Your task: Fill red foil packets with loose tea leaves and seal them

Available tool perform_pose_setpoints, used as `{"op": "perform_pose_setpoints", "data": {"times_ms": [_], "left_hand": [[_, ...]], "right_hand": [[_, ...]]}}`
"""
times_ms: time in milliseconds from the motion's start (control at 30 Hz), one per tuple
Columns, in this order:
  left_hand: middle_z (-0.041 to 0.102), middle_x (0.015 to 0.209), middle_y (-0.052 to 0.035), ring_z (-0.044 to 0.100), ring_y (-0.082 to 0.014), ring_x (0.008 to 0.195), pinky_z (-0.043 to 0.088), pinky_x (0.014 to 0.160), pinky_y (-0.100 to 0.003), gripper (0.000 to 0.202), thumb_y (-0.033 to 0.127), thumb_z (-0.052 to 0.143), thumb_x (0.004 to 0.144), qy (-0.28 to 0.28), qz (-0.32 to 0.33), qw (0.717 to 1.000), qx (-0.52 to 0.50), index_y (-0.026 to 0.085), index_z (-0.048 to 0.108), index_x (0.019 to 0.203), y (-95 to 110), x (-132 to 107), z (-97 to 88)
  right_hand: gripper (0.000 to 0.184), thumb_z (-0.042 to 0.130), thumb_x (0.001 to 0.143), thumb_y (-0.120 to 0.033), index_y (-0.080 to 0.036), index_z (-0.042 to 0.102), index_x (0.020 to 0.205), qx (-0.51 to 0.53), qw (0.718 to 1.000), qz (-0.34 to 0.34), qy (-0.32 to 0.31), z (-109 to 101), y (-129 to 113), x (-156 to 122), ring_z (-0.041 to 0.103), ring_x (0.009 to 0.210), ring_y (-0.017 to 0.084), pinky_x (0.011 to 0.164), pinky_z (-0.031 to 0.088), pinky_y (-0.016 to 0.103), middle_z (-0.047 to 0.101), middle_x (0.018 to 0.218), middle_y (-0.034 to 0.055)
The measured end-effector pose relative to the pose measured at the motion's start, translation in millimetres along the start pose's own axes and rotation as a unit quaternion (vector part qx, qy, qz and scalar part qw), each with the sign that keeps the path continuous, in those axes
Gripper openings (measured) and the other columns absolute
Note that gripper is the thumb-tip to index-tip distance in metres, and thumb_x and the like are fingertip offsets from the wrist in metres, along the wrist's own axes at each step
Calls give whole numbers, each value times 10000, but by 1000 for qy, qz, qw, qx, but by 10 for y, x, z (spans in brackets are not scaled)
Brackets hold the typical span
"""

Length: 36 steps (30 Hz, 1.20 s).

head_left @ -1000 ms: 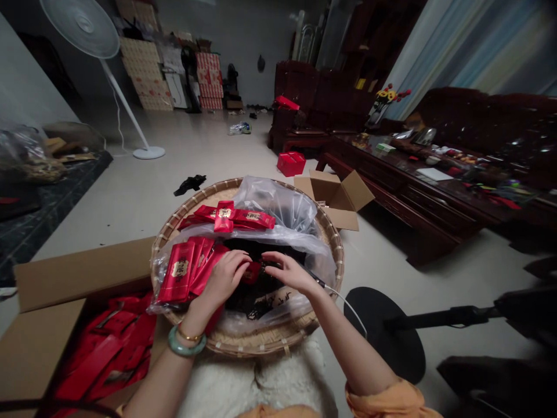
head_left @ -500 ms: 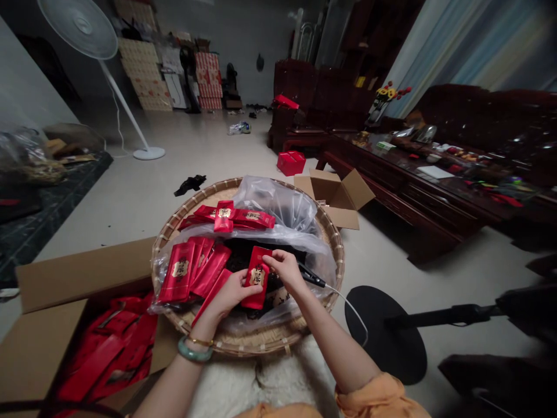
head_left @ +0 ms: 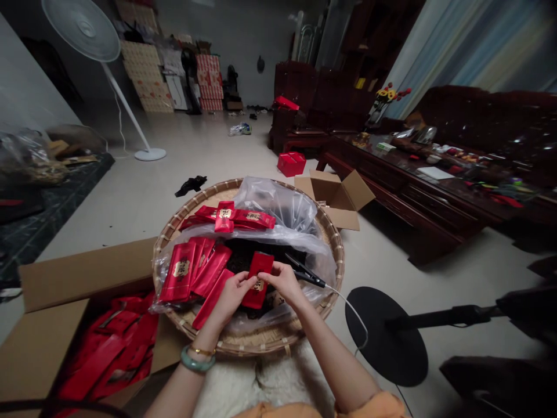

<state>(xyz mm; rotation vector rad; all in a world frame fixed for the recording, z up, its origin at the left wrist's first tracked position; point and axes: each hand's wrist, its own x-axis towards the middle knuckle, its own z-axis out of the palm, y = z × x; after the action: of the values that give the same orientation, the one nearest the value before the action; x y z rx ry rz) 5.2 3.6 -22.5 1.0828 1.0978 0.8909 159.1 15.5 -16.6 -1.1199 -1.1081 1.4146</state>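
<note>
Between both hands is a red packet (head_left: 255, 298) with a gold label and dark lettering, tilted over the plastic-lined bamboo tray (head_left: 337, 244). My left hand (head_left: 235, 293) grips its left edge, while my right hand (head_left: 284, 283) pinches the right edge. Both thumbs meet on the packet's front near the label. Just right of my right hand lie black tongs (head_left: 311, 279) with a white cord, resembling a hair straightener. Several red packets (head_left: 177, 273) lie left of my left hand, and a second group (head_left: 252, 219) rests toward the tray's far side. Dark loose contents under my hands are partly hidden.
An open cardboard box (head_left: 91, 264) full of red packets stands at the left. Another open box (head_left: 335, 197) sits beyond the tray, near a dark wooden table (head_left: 391, 186). A round black stand base (head_left: 383, 337) is on the floor at right; a white fan (head_left: 150, 154) stands far left.
My right hand has slid down the packet's right edge, bringing both thumbs together near the label. The packet's upper end has dropped slightly. More of the black tongs shows beside my right hand.
</note>
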Motion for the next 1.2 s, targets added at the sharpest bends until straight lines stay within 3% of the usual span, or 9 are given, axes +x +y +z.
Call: {"op": "perform_pose_setpoints", "data": {"times_ms": [167,300,467,600,733,833,933,1100,1200], "left_hand": [[651,1134,-107,653,-210,957,551,786,-356,473,353,640,743,78,156,979,103,181,530,1170,17,-9,-38],[665,1090,-85,619,-207,1021,510,892,-400,213,249,545,843,78,329,897,283,213,622,1038,96,-40,-120],[663,1117,-94,628,-201,1030,517,888,-382,248,217,480,892,73,391,829,394,202,564,1125,69,-52,-203],[647,1141,-102,629,-186,1030,521,870,-351,220,187,443,903,38,406,810,421,195,558,1091,55,-49,-236],[668,1037,-83,641,-185,927,516,796,-326,174,214,458,896,-22,385,788,480,198,584,1016,230,-77,-249],[656,857,-53,621,-192,794,488,693,-306,133,288,523,870,-96,339,738,576,194,609,907,447,-103,-232],[654,841,-53,612,-210,788,459,690,-310,130,299,593,826,-142,315,692,633,208,640,906,620,-98,-195],[676,786,-97,622,-239,737,421,641,-306,166,341,643,789,-146,243,651,704,181,688,784,723,-49,-161],[680,740,-130,621,-257,702,388,606,-311,275,399,598,818,-130,215,655,712,150,694,750,748,-46,-174]], "right_hand": [[169,700,672,-308,-203,713,804,-134,990,-51,3,-11,58,-83,618,723,205,710,490,326,696,765,20],[177,653,724,-239,-254,707,892,-235,962,-137,5,-5,67,-189,608,846,216,815,487,359,677,889,40],[384,527,828,-188,-298,579,1192,-280,930,-238,4,-59,53,-308,534,1082,217,869,491,353,509,1227,92],[323,432,897,-185,-272,591,1165,-396,873,-277,-61,-137,-68,-322,533,1045,211,879,463,353,531,1173,103],[192,492,889,-231,-226,625,1028,-525,797,-281,-103,-172,-304,-250,528,933,216,775,443,328,611,998,90],[127,568,857,-289,-204,654,895,-624,714,-290,-133,-131,-482,-191,515,874,223,714,408,321,626,894,84],[146,614,830,-322,-192,678,846,-676,653,-298,-167,-36,-600,-166,519,865,231,687,382,326,635,874,94],[173,661,794,-331,-167,707,823,-733,619,-223,-173,98,-676,-167,560,830,243,670,378,335,664,820,109],[239,636,810,-391,-164,711,812,-748,621,-171,-161,106,-691,-149,587,831,248,666,395,329,679,802,100]]}}
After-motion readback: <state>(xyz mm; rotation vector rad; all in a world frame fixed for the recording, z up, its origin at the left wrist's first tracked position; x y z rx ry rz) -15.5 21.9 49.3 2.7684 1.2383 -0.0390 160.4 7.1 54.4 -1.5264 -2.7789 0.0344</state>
